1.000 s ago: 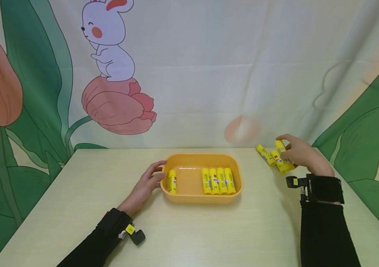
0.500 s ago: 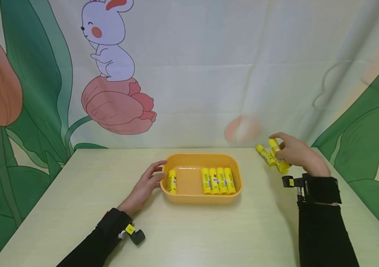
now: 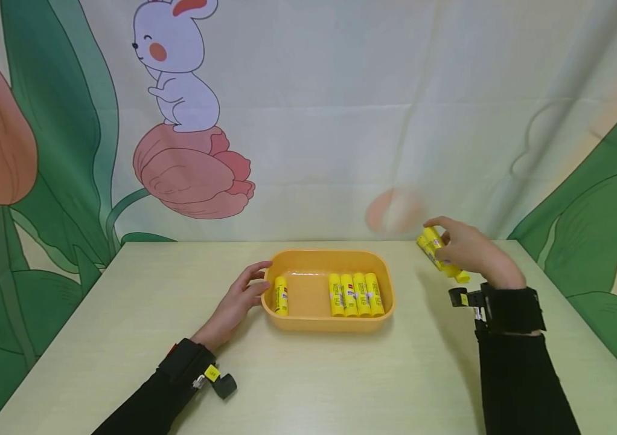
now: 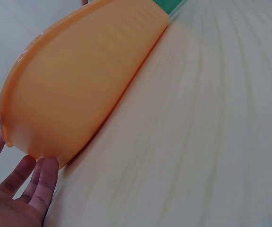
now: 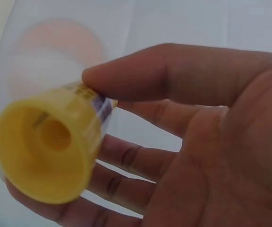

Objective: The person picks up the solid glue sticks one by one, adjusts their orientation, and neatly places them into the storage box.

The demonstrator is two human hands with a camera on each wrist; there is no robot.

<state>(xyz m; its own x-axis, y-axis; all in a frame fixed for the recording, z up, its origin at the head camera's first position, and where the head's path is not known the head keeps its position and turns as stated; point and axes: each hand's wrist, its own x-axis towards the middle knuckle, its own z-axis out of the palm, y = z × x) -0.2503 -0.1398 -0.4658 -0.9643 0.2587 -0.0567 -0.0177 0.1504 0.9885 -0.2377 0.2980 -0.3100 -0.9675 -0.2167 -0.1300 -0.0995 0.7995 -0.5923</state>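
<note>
My right hand (image 3: 468, 248) pinches a yellow glue stick (image 5: 81, 116) between thumb and fingers; its hollow base with a round knob inside faces the right wrist camera. In the head view this stick overlaps the loose glue sticks on the table, one of which (image 3: 463, 277) shows its end under the hand. At the left end of a yellow-orange tray (image 3: 330, 325), my left hand (image 3: 238, 302) rests spread fingers against the rim and outer wall. Inside, one glue stick (image 3: 281, 296) lies along the left side, and several more (image 3: 361, 296) lie side by side at the right.
The pale table (image 3: 308, 380) ends at the back against a hanging cloth (image 3: 308, 121) printed with a rabbit, tulips and leaves. Each wrist wears a black band with a small camera, such as the one (image 3: 224, 385) near the left forearm.
My right hand has shifted left, carrying the glue stick from the right side of the loose ones to over the leftmost. The left hand and the tray have stayed in place.
</note>
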